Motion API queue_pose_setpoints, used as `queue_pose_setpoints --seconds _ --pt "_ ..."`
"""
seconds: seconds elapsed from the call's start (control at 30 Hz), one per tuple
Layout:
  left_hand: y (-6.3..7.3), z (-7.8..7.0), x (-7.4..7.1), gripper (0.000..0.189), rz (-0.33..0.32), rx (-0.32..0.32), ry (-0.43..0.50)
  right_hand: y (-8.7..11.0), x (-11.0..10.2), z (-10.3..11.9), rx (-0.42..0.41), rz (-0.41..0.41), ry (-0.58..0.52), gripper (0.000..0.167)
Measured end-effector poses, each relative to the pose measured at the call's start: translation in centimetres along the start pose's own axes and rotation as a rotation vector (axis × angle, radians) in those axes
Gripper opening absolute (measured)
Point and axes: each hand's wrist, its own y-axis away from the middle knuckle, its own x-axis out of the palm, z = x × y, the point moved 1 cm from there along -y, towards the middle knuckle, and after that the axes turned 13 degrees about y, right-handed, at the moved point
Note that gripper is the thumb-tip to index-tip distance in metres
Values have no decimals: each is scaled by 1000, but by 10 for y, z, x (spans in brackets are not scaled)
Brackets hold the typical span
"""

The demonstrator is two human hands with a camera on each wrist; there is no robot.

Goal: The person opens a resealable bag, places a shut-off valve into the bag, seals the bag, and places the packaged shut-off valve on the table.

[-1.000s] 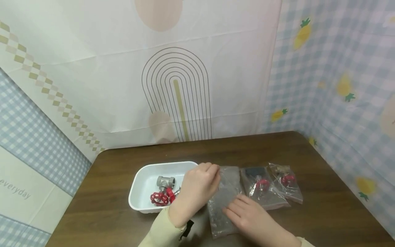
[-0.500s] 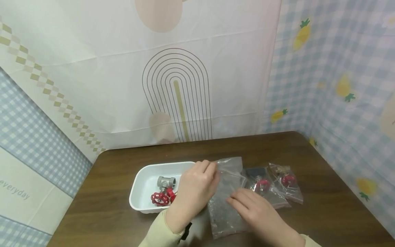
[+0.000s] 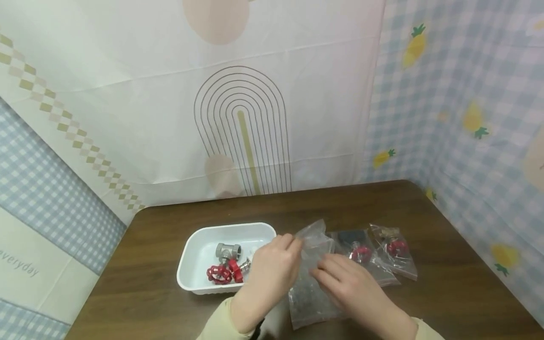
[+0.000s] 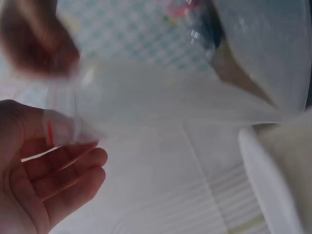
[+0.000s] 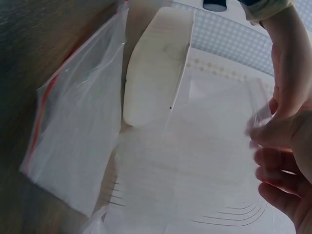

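Note:
A clear zip bag [image 3: 312,250] is raised between my two hands. My left hand [image 3: 272,269] pinches its zip edge between thumb and fingers; a red zip line [image 4: 49,132] shows there in the left wrist view. Opposite it, my right hand [image 3: 352,283] pinches the same edge, as the right wrist view shows. I see nothing inside the raised bag [image 5: 195,156]. Another clear bag with a red zip [image 5: 73,112] lies flat on the table below. Left of my hands, a white tray [image 3: 185,264] holds metal valve parts [image 3: 228,251] with red handwheels [image 3: 219,274].
To the right lie two clear bags, each with a red handwheel inside: a nearer one [image 3: 360,254] and a farther one [image 3: 397,248]. The brown wooden table [image 3: 144,245] meets patterned cloth [image 3: 323,118] at the back. My left forearm partly hides the tray's right front side.
One bag has been lifted from the flat bags, and its far end now stands up, creased, between my hands. The hands themselves have shifted only slightly. The tray stays put.

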Motion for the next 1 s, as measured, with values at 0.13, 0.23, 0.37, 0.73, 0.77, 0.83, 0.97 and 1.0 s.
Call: queue_pose_setpoints --seconds 0.13,0.23,0.37,0.73,0.77,0.83,0.97,1.0 --pt "0 12 -21 12 -93 -86 76 3 -4 0 -61 11 -17 40" --pt "0 19 -29 10 -133 -104 89 2 -8 -2 -109 -19 -25 36" --pt "2 24 -33 12 -157 -114 110 -4 -12 -7 -134 -66 -12 34" --pt "11 38 -41 23 -125 -54 104 -10 -14 -14 22 -104 31 33" --pt "13 43 -45 25 -136 -59 98 -9 -14 -16 38 -102 41 34" --pt "18 56 -56 25 -155 -79 67 -6 -15 -19 62 -95 45 35" --pt "28 81 -85 23 -158 -135 6 -3 -18 -25 78 -87 36 36" --pt "31 85 -92 22 -160 -150 -8 -3 -18 -27 78 -85 26 36"
